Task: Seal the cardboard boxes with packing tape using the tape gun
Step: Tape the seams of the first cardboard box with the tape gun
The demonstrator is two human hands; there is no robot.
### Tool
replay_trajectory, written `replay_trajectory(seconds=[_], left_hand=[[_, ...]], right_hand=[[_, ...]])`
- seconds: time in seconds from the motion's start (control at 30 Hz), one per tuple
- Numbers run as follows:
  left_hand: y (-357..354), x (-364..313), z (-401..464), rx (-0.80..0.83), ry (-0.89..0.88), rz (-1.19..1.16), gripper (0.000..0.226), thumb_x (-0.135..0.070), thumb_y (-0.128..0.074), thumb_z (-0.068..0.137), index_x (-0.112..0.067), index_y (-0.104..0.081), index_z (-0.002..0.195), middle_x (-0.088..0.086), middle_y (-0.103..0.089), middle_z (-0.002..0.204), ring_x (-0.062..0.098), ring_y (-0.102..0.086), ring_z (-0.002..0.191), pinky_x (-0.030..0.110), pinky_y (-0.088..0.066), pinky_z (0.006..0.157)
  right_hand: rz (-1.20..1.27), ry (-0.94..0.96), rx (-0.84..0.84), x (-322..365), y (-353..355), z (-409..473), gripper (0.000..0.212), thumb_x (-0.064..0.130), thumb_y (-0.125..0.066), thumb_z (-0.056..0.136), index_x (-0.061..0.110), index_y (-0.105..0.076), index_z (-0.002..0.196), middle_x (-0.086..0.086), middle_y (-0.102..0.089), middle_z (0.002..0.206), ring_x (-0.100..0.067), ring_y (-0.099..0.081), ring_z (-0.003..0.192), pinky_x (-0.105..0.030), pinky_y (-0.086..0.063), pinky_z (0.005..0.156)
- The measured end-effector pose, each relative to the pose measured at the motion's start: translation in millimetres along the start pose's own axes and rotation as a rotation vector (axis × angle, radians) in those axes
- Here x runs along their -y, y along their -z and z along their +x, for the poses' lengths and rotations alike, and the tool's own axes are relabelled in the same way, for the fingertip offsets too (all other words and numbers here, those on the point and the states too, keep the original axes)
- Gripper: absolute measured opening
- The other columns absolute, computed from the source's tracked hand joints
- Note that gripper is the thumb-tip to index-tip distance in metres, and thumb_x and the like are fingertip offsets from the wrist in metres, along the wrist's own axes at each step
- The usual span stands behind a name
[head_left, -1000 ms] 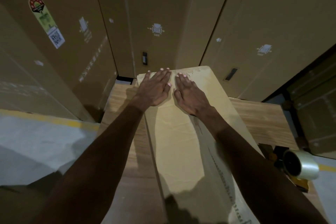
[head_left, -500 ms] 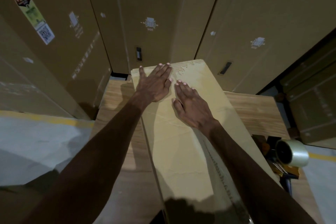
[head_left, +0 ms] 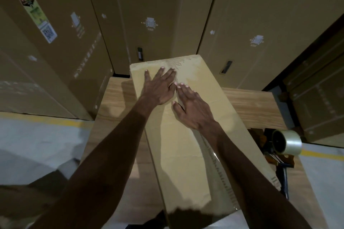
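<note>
We press left hand [head_left: 158, 87] and right hand [head_left: 191, 108] flat, fingers [head_left: 183, 90] straight, on box [head_left: 186, 154]; we rub along seam, firm, toward surface [head_left: 115, 117] far edge.

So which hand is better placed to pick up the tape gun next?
Right hand, probably: the tape gun lies on the table beside the right forearm, while the left hand is across the box.

Long tan cardboard box [head_left: 186, 135]: matt paper surface, lightly creased; glossy clear tape strip [head_left: 221, 169] along its right side. Light wood-grain tabletop [head_left: 255, 106]: smooth, satin. Clear glossy packing-tape roll [head_left: 287, 141] on dark tape gun. Tall brown cardboard cartons [head_left: 149, 5]: matt.
</note>
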State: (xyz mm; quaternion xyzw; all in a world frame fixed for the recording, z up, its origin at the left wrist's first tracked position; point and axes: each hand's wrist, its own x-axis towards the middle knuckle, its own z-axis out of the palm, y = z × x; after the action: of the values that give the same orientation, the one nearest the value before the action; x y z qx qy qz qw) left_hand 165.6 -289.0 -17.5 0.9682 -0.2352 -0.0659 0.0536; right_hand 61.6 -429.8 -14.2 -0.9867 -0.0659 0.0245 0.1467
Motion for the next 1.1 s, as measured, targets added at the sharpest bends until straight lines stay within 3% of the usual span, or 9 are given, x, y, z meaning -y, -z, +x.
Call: replay_trajectory(seconds=[0.27, 0.43, 0.6, 0.87, 1.1], left_hand=[[1.5, -7.1, -8.0, -0.008, 0.015, -0.004, 0.059, -0.046, -0.012, 0.108, -0.024, -0.003, 0.162, -0.010, 0.000, 0.169, 0.019, 0.003, 0.156, 0.068, -0.002, 0.118], [-12.2, -30.5, -44.0, -0.013, 0.029, -0.012, 0.058, -0.044, -0.010, 0.108, -0.023, -0.004, 0.162, -0.010, 0.001, 0.169, 0.023, 0.004, 0.156, 0.064, 0.001, 0.119], [-14.1, -35.2, -52.6, -0.022, 0.041, -0.012, 0.058, -0.045, -0.010, 0.108, -0.025, -0.006, 0.162, -0.011, -0.002, 0.169, 0.021, 0.001, 0.156, 0.063, -0.001, 0.120], [-13.7, -42.8, -58.2, -0.056, 0.059, -0.029, 0.057, -0.044, -0.013, 0.108, -0.025, -0.012, 0.162, -0.009, -0.009, 0.169, 0.024, -0.005, 0.156, 0.065, -0.005, 0.120], [-27.7, -80.7, -113.3, -0.005, 0.048, -0.021, 0.060, -0.056, -0.012, 0.105, -0.034, -0.007, 0.161, -0.017, -0.001, 0.168, 0.021, 0.002, 0.156, 0.068, 0.002, 0.118]], right_hand=[[-0.087, 0.028, -0.035, -10.2, -10.8, -70.1, 0.072, 0.050, -0.021, 0.101, 0.007, -0.026, 0.159, -0.009, -0.020, 0.168, -0.020, -0.016, 0.155, -0.041, -0.018, 0.124], [-0.066, 0.025, -0.027, -10.3, -10.8, -70.1, 0.072, 0.049, -0.025, 0.101, 0.005, -0.025, 0.158, -0.012, -0.019, 0.167, -0.023, -0.016, 0.155, -0.043, -0.019, 0.124], [-0.032, 0.013, 0.022, -6.1, -1.7, -76.6, 0.067, 0.044, -0.031, 0.106, 0.007, -0.019, 0.160, -0.009, -0.010, 0.169, -0.020, -0.008, 0.156, -0.038, -0.007, 0.125], [-0.063, 0.043, 0.030, -9.9, -3.0, -155.7, 0.073, 0.051, -0.022, 0.101, 0.008, -0.021, 0.160, -0.008, -0.011, 0.169, -0.019, -0.008, 0.156, -0.037, -0.008, 0.124], [-0.055, 0.037, 0.050, -8.6, -2.8, -155.6, 0.068, 0.046, -0.030, 0.106, 0.008, -0.016, 0.161, -0.008, -0.007, 0.170, -0.019, -0.004, 0.156, -0.037, -0.003, 0.124]])
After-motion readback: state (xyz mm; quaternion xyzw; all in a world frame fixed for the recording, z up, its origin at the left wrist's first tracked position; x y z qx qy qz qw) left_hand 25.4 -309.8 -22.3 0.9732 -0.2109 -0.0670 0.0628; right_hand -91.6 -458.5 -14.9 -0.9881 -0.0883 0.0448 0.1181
